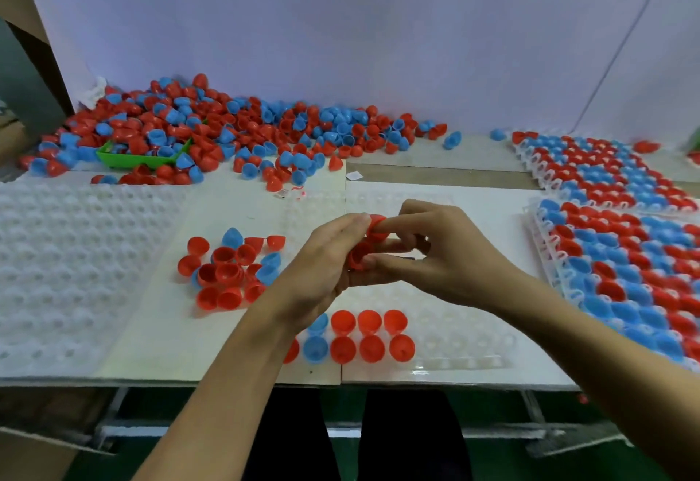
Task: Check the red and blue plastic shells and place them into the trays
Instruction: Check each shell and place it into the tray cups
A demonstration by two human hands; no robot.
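A white table (235, 211) carries loose shells (227, 128), a green bin (110, 156), a clear tray (454, 344) and filled trays (625, 264).

We see smooth, slightly glossy plastic in the red shells (342, 348) and blue shells (315, 349). The tray (458, 351) beneath them looks like thin, clear, shiny plastic, the green bin (113, 157) like bright hard plastic, and the tabletop (235, 200) like matt white board.

That was a factory sorting station: a shell heap (235, 128) and filled trays (621, 264) crowded the table (435, 196).
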